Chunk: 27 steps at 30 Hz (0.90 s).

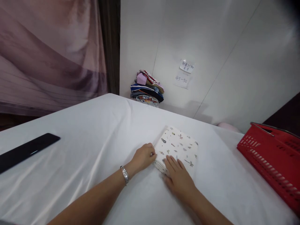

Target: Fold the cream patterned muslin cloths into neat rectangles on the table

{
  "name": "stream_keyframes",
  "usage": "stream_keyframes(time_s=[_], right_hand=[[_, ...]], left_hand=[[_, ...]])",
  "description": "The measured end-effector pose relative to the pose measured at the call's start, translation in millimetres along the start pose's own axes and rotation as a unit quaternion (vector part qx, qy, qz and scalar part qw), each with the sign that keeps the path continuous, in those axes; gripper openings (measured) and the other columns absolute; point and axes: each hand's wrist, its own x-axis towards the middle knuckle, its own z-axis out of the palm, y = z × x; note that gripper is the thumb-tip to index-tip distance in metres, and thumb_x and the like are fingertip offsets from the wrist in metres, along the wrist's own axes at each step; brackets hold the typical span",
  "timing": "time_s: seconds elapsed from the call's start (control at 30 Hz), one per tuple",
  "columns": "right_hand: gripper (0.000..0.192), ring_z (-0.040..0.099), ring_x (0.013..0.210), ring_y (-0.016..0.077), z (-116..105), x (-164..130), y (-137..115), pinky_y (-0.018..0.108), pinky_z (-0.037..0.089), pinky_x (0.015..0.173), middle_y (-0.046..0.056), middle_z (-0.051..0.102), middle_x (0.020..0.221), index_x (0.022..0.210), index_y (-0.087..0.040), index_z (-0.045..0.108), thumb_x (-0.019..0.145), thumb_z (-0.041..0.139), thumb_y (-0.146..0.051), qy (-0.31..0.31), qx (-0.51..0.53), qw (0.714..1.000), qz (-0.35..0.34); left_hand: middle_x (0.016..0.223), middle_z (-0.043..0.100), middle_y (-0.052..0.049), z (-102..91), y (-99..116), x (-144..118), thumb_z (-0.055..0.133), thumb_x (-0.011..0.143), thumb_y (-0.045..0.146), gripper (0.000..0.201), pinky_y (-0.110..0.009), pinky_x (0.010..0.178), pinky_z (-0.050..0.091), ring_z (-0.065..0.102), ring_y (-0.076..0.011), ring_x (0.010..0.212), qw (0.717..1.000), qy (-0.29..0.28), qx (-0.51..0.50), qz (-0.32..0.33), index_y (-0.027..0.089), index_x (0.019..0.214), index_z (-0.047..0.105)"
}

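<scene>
Folded cloth lying right of left hand, fingers pinching its left edge; right hand resting on near part, fingers extending, slightly apart.

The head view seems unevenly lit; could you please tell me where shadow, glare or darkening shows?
In the head view, a soft shadow falls on the white wall, right of and below the handwritten papers; same view, a small glint marks the flat black object, and sheen follows creases in the white tablecloth; same view, the upper right corner darkens.
</scene>
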Motion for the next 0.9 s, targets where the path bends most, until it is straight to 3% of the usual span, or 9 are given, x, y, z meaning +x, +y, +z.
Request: stream_keyframes(time_s=[0.1, 0.23, 0.4, 0.53, 0.67, 0.8, 0.9], right_hand=[[0.055, 0.025, 0.135, 0.0259, 16, -5, -6, 0.046, 0.026, 0.108, 0.007, 0.027, 0.148, 0.143, -0.015, 0.027, 0.091, 0.036, -0.030, 0.063, -0.064, 0.996, -0.011], [0.050, 0.028, 0.134, 0.0239, 24, -6, -7, 0.043, 0.028, 0.107, 0.005, 0.031, 0.147, 0.141, -0.016, 0.031, 0.092, 0.033, -0.024, 0.098, -0.085, 0.991, -0.007], [0.050, 0.031, 0.133, 0.0227, 23, -3, -8, 0.043, 0.029, 0.106, 0.006, 0.034, 0.145, 0.140, -0.017, 0.032, 0.091, 0.033, -0.019, 0.105, -0.089, 0.991, -0.001], [0.053, 0.033, 0.132, 0.0231, 23, -5, -6, 0.044, 0.033, 0.104, 0.007, 0.036, 0.144, 0.139, -0.015, 0.035, 0.086, 0.032, -0.008, 0.102, -0.090, 0.991, -0.006], [0.063, 0.039, 0.129, 0.0209, 23, -26, 18, 0.042, 0.037, 0.102, 0.004, 0.041, 0.141, 0.137, -0.018, 0.039, 0.077, 0.033, 0.002, 0.099, -0.089, 0.991, -0.031], [0.051, 0.044, 0.125, 0.0189, 18, -62, 50, 0.042, 0.039, 0.102, 0.002, 0.049, 0.135, 0.132, -0.024, 0.046, 0.086, 0.035, -0.008, 0.095, -0.057, 0.992, -0.052], [0.042, 0.041, 0.127, 0.0194, 7, -80, 55, 0.045, 0.035, 0.105, 0.002, 0.048, 0.135, 0.133, -0.028, 0.045, 0.092, 0.038, -0.022, 0.084, 0.000, 0.996, -0.017]], left_hand=[[0.084, 0.058, -0.001, 5.1, -3, 1, 0.048, 0.080, 0.024, 0.019, -0.025, 0.063, 0.038, 0.054, -0.0152, 0.081, 1.000, 0.022, -0.006, 0.005, 0.019, 0.064, 0.056], [0.083, 0.057, 0.000, 12.3, -6, 2, 0.047, 0.082, 0.027, 0.020, -0.026, 0.065, 0.039, 0.054, -0.0142, 0.078, 0.998, 0.062, -0.023, -0.007, 0.019, 0.065, 0.055], [0.088, 0.059, -0.002, 15.7, -7, 2, 0.053, 0.077, 0.030, 0.012, -0.027, 0.067, 0.038, 0.056, -0.0164, 0.080, 0.991, 0.093, -0.022, -0.094, 0.020, 0.083, 0.054], [0.083, 0.061, -0.002, 12.9, -6, 2, 0.050, 0.078, 0.029, 0.013, -0.027, 0.062, 0.036, 0.056, -0.0166, 0.074, 0.991, 0.058, -0.020, -0.120, 0.020, 0.086, 0.052], [0.077, 0.060, 0.000, 13.6, 4, -6, 0.050, 0.074, 0.027, 0.008, -0.026, 0.058, 0.035, 0.053, -0.0155, 0.067, 0.994, 0.007, -0.029, -0.101, 0.020, 0.077, 0.051], [0.076, 0.060, 0.000, 21.6, 21, -20, 0.050, 0.070, 0.026, 0.006, -0.025, 0.056, 0.034, 0.053, -0.0150, 0.067, 0.995, -0.070, -0.054, -0.051, 0.020, 0.069, 0.050], [0.076, 0.060, 0.000, 25.3, 29, -27, 0.049, 0.068, 0.025, 0.006, -0.024, 0.054, 0.033, 0.052, -0.0145, 0.066, 0.991, -0.105, -0.072, -0.044, 0.019, 0.066, 0.048]])
